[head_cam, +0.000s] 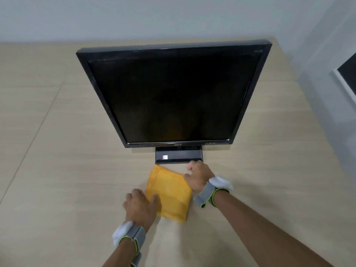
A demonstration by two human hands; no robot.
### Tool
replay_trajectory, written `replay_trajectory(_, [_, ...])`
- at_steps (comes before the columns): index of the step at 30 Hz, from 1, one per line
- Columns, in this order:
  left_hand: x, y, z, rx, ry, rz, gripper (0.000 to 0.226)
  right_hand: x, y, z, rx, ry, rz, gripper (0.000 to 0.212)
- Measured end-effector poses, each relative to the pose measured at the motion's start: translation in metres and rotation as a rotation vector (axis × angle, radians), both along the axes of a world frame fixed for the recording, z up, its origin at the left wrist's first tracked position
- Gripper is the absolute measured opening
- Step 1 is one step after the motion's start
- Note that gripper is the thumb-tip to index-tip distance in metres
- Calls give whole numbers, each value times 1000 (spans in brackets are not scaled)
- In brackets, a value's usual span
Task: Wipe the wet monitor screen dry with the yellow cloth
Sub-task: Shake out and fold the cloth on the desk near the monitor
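Observation:
A black monitor [173, 97] stands upright on its base [179, 156], its dark screen facing me. A folded yellow cloth [170, 195] lies flat on the table just in front of the base. My left hand [141, 206] grips the cloth's near left corner, thumb on top. My right hand [198, 177] holds the cloth's far right edge, its fingers curled and close to the monitor base. Grey wrist straps sit on both wrists.
The light wooden table [57, 151] spreads wide to the left and right of the monitor. A pale wall runs behind it. A dark white-framed panel [346, 78] shows at the right edge.

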State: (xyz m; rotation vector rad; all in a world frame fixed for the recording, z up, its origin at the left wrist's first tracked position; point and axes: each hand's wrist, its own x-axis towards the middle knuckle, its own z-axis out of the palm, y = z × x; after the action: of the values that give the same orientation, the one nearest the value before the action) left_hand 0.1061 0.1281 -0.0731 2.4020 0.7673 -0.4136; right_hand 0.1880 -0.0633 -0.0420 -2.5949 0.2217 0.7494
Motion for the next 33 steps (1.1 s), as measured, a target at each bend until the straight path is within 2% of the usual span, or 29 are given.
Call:
replay_trajectory(2, [6, -4, 0, 26, 66, -96, 43, -5, -3, -5, -30, 51, 42, 33])
replay_trajectory(7, [10, -6, 0, -10, 194, -123, 29, -8, 10, -14, 31, 212, 13, 20])
replay_trajectory(10, [12, -5, 2, -50, 117, -250, 17, -11, 5, -16, 124, 236, 1, 8])
replay_trajectory(12, [16, -10, 5, -137, 53, -240, 17, -20, -8, -18, 250, 193, -152, 14])
replay_trajectory(15, [25, -37, 15, -391, 37, -158, 18, -30, -40, -13, 442, 165, -432, 26])
replay_trajectory(19, [40, -97, 18, -570, 69, -136, 13, -51, -107, -6, 613, 136, -745, 21])
replay_trajectory(21, [44, -130, 20, -595, 90, -192, 11, -68, -144, -4, 663, 101, -882, 17])
replay_trajectory(26, [39, -230, 26, -615, 96, -408, 23, -119, -236, 0, 652, -27, -1111, 10])
replay_trajectory(33, [15, -346, 30, -596, 147, -642, 29, -198, -325, 1, 604, -176, -1303, 11])
